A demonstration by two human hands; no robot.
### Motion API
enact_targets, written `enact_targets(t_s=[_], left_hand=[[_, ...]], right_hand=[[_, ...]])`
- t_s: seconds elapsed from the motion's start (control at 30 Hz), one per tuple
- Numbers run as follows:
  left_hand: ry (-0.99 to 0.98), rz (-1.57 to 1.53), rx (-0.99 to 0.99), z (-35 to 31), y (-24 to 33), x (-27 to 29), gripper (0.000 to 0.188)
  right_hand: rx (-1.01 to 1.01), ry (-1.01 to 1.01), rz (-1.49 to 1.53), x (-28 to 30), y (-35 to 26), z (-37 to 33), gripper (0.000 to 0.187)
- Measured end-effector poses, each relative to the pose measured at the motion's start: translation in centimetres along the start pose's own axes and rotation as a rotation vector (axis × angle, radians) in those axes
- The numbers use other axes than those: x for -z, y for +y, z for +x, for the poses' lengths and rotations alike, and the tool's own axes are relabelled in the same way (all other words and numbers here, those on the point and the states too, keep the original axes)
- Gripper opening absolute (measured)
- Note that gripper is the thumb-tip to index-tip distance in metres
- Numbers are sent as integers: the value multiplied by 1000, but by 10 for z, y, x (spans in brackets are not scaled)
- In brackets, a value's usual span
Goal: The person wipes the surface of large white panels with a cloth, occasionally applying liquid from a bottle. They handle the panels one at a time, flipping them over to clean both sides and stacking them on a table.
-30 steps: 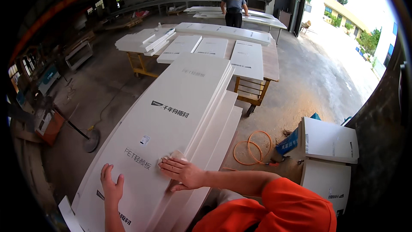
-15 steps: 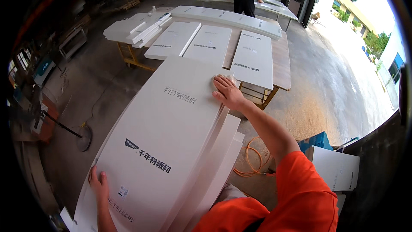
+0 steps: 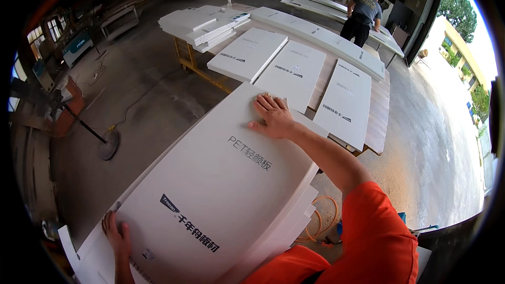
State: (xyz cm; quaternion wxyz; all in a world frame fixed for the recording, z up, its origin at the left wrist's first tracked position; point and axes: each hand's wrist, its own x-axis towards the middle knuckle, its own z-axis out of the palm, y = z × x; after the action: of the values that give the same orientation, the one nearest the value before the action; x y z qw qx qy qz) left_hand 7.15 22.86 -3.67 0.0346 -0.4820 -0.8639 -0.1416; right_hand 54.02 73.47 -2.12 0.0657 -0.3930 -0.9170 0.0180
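A long white board (image 3: 210,189) with dark print lies in front of me on top of a stack of similar boards. My right hand (image 3: 274,118) rests flat near its far end, fingers stretched out. A scrap of something pale, perhaps a cloth, peeks out by the fingertips; most of it is hidden. Down at the board's left edge is my left hand (image 3: 117,235), its thumb apart from the fingers and lying on the surface. Beyond the far end, white panels (image 3: 292,71) are laid out on a worktable (image 3: 377,110).
A pile of white strips (image 3: 215,31) sits at the table's left. Behind it, a person (image 3: 363,16) leans over another table. An orange hose (image 3: 329,215) coils on the floor to my right. A fan stand's round base (image 3: 109,146) is at left.
My right hand has slid from the board's right edge toward its far left corner, over the surface. The view has turned left. My left hand stays at the left edge.
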Motion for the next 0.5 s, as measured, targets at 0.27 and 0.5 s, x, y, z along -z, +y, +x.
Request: enact_targets(t_s=[0.27, 0.5], left_hand=[[29, 82, 103, -9, 3, 2, 53], [130, 77, 97, -4, 4, -4, 49]], right_hand=[[-174, -68, 167, -16, 4, 84, 95], [-237, -59, 41, 0, -13, 60, 104]])
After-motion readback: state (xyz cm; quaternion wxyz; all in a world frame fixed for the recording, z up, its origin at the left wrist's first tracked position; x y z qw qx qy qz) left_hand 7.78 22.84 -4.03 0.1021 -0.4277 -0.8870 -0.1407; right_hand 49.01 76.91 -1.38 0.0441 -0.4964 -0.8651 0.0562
